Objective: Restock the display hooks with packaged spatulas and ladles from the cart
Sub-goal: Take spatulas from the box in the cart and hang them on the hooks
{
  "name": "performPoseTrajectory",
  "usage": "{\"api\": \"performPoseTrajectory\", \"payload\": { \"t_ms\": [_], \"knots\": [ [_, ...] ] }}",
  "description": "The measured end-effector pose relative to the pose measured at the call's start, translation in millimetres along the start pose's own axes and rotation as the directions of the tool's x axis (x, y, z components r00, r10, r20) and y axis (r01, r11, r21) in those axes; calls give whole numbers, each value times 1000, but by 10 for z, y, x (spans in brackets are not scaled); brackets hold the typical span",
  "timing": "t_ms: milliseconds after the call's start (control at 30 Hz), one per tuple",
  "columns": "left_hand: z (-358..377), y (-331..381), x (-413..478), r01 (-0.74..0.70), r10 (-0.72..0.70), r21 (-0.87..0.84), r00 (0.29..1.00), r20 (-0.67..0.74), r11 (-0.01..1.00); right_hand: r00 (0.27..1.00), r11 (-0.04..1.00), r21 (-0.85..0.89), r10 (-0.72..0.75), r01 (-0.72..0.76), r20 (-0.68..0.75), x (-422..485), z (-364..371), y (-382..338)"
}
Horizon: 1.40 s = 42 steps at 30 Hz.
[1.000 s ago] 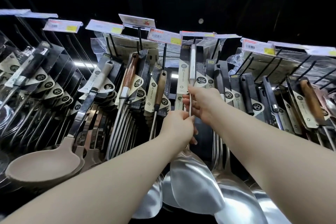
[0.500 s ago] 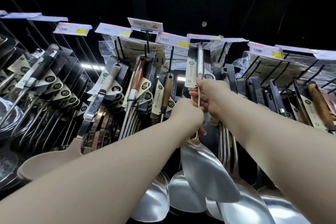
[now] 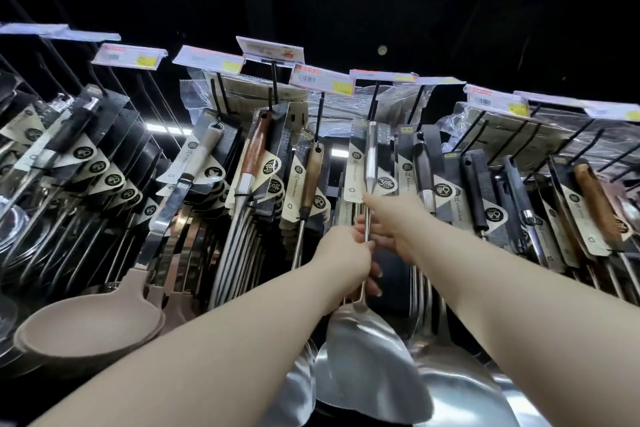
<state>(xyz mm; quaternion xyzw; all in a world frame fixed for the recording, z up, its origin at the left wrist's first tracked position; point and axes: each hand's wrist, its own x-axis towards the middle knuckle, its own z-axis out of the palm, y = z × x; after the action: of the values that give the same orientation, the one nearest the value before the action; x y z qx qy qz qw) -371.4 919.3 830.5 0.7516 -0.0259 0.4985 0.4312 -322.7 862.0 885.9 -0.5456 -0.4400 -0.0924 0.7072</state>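
Showing "304", the card [image 3: 354,180] backs the gripped spatula [image 3: 370,357].

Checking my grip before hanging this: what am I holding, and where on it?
A packaged steel spatula: the left hand grips its thin shaft above the blade, the right hand just higher, below the handle.

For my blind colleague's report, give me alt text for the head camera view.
The left hand and right hand grip the shaft of a packaged steel spatula, its handle top up at a black hook. Packaged utensils crowd hooks on both sides, a beige ladle at left.
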Motion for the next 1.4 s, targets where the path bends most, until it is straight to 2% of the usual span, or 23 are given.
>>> {"api": "performPoseTrajectory", "payload": {
  "t_ms": [100, 167, 300, 333, 400, 500, 667, 767, 967, 1033, 1100, 1233, 1400],
  "knots": [
    [-11, -164, 72, 10, -7, 81, 999, -35, 997, 1000, 981, -191, -20, 20, -1, 69, -12, 261],
    [6, -210, 94, 21, -18, 72, 999, -37, 997, 999, 958, -282, -41, 42, 9, 96, -8, 356],
    [43, -264, 121, 103, -102, 35, 995, -11, 994, 999, 938, -346, -42, 33, -20, 226, 46, 452],
    [34, -287, 144, 122, -121, 62, 993, -17, 991, 999, 927, -376, -30, 19, -25, 286, 79, 478],
    [1, -324, 188, 113, -102, 230, 993, -56, 967, 999, 909, -416, -19, 3, -35, 404, 140, 549],
    [-120, -346, 185, 93, -29, 484, 990, -138, 870, 1000, 918, -395, 15, -18, -10, 528, 242, 631],
    [-378, -320, 122, 8, 84, 529, 985, -149, 849, 998, 886, -459, 56, -63, -30, 596, 331, 760],
    [-518, -300, 50, -29, 114, 543, 986, -123, 839, 1000, 769, -638, 25, -28, -14, 585, 328, 789],
    [-737, -262, -73, -84, 172, 674, 983, -64, 734, 999, 579, -814, -43, 50, 31, 281, 352, 618],
    [-772, -238, -107, -106, 186, 732, 982, -29, 674, 987, 453, -883, -147, 121, 60, 89, 341, 533],
    [-778, -210, -141, -117, 189, 777, 982, -3, 618, 966, 278, -943, -230, 184, 120, -109, 285, 438],
    [-686, -199, -237, -145, 195, 835, 980, 46, 531, 928, 7, -966, -279, 257, 245, -412, 25, 292],
    [-439, -99, -516, -199, 210, 816, 973, 97, 543, 924, -85, -962, -269, 259, 273, -840, -522, 200]
  ]
}}
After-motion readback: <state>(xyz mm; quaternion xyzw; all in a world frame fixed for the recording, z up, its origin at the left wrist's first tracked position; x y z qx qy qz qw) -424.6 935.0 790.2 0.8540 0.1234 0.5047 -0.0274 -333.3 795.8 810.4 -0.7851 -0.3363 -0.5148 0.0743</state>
